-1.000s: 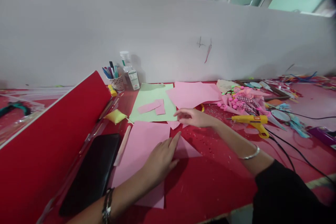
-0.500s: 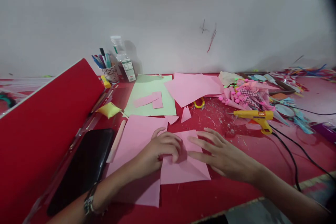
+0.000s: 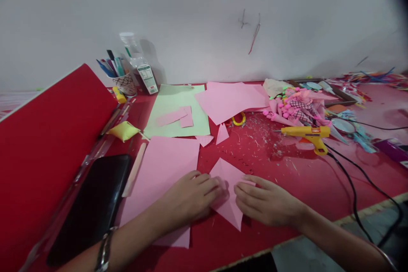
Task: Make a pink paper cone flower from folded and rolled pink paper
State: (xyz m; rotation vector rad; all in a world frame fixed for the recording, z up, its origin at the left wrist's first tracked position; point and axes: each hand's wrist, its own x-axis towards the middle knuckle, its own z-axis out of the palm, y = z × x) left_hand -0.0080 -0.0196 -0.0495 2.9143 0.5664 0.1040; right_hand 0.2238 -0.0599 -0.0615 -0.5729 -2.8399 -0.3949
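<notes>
A small pink paper piece (image 3: 227, 175), folded to a pointed shape, lies on the red table (image 3: 287, 182) in front of me. My left hand (image 3: 191, 197) presses on its left side with fingers curled down. From the right, my right hand (image 3: 266, 202) presses its fingertips onto the same piece. A larger pink sheet (image 3: 162, 170) lies under my left hand and wrist.
A black phone (image 3: 89, 208) and a red board (image 3: 44, 136) lie at the left. A green sheet (image 3: 177, 110), a pink sheet (image 3: 232, 100), a pen cup (image 3: 123, 80) and a bottle (image 3: 138, 66) sit further back. A yellow glue gun (image 3: 307, 134) with a black cable (image 3: 353, 178) lies at the right among craft scraps.
The small pink piece went from a flat square to a folded pointed shape. Both hands drew together onto it, and my view tilted down a little.
</notes>
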